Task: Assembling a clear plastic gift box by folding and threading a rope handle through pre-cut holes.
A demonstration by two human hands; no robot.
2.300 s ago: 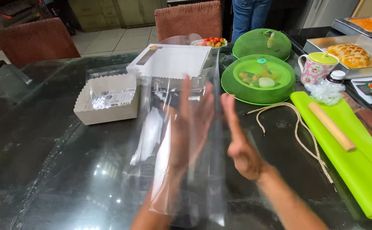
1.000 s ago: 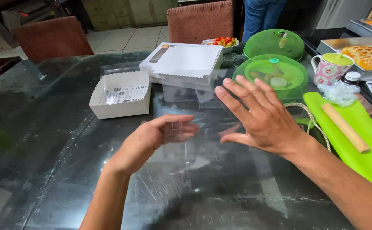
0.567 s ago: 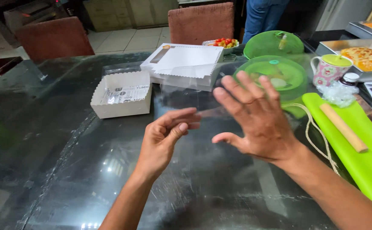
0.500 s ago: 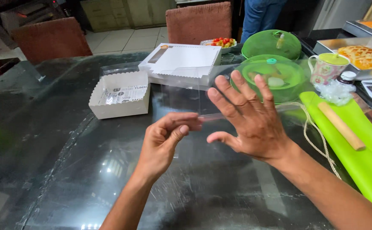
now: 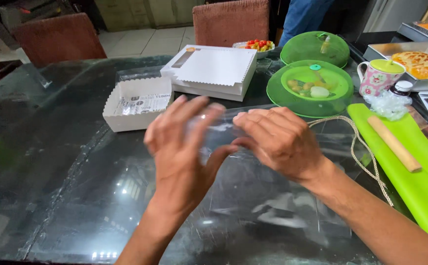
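Both hands have drawn together since a moment ago and now meet over the clear plastic bag [image 5: 268, 196], which lies flat on the dark glass table [image 5: 52, 162]. Left hand [image 5: 184, 147] pinches its top edge between thumb and blurred fingers; right hand [image 5: 280, 140] grips the same edge, fingers curled. Behind them sits an open white scalloped box [image 5: 135, 103], and a green mat [image 5: 415, 172] lies to the right.

a clear plastic sheet [image 5: 268, 196], thin and glossy, lies spread over the dark glass table [image 5: 52, 172]; its far edge is lifted slightly, blurred, between the two hands.
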